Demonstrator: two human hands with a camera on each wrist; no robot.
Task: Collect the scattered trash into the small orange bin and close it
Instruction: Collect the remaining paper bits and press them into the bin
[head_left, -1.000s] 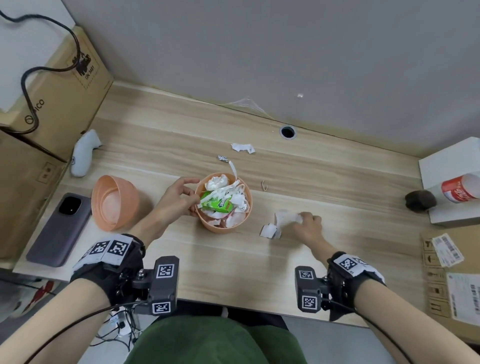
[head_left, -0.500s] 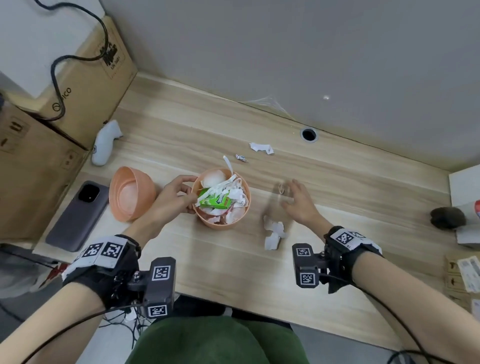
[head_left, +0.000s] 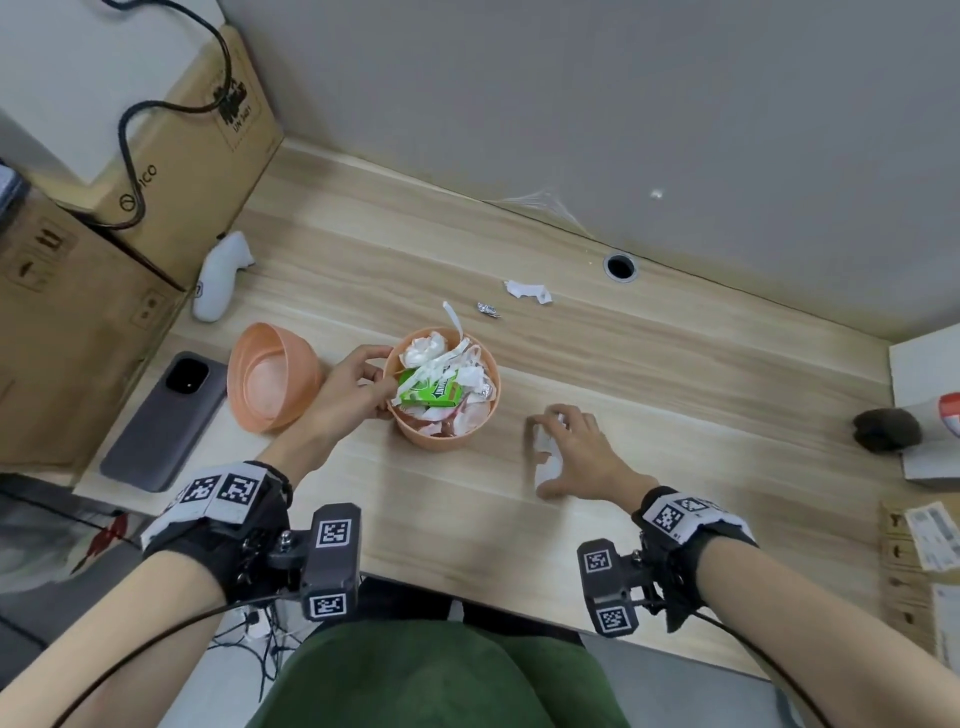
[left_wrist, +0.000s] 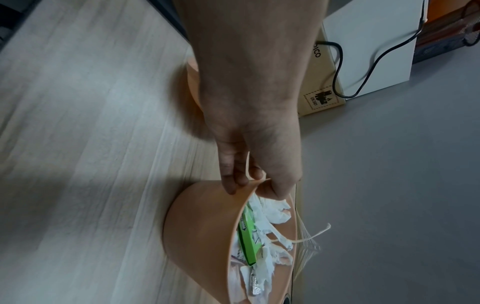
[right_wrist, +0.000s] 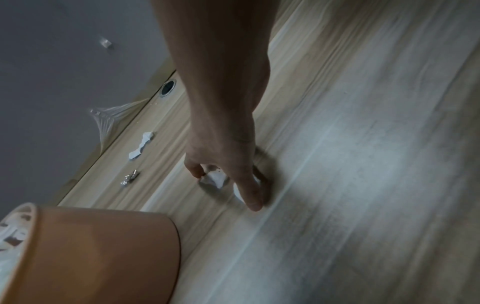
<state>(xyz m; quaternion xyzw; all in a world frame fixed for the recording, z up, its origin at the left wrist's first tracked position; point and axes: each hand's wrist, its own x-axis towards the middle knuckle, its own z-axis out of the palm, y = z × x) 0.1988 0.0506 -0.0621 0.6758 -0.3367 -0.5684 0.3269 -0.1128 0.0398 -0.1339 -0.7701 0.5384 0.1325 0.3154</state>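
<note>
The small orange bin (head_left: 457, 441) stands mid-table, full of white paper and a green carton (head_left: 431, 392). My left hand (head_left: 382, 387) pinches its near-left rim; in the left wrist view the thumb is inside and the fingers (left_wrist: 231, 176) outside the bin (left_wrist: 202, 226). The bin's orange lid (head_left: 270, 384) lies upturned to the left. To the right of the bin, my right hand (head_left: 543, 457) arches over white paper scraps (head_left: 545, 444), fingers and thumb curled round them on the table. In the right wrist view the scraps (right_wrist: 217, 178) sit between index and thumb (right_wrist: 250, 195).
A torn paper scrap (head_left: 527, 290) and a foil wrapper (head_left: 488, 310) lie behind the bin, near a cable hole (head_left: 621, 266). A phone (head_left: 161, 421), a white controller (head_left: 218, 275) and cardboard boxes (head_left: 78, 322) are at the left; a white box (head_left: 924, 374) is at the right.
My right hand left the paper scraps, reached back to a small hook on the table, and has now drawn back over the scraps. The hook is out of sight. My left hand stayed on the bin.
</note>
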